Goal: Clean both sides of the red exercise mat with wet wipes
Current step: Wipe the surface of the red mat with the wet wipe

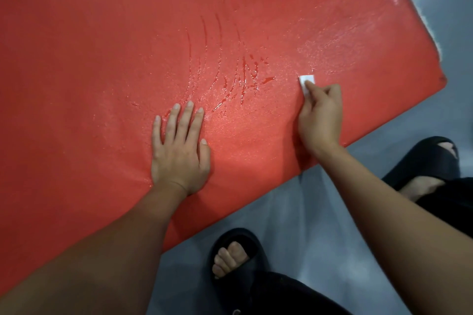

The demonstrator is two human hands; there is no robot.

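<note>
Mat: we see the red exercise mat [102, 59] flat on the grey floor [302, 225], filling most of the view, its near edge running diagonally.
Surface: we note wet streaks [240, 79] and sheen across the middle and toward the right end.
Left hand: our left hand [179, 148] lies palm down, fingers spread, holding nothing, pressed on the mat.
Right hand: our right hand [321, 115] is curled, pinching a small folded white wet wipe [307, 81] against the mat near the right corner.
Feet: black slides [238, 258] on the floor, just beside the near edge.
</note>
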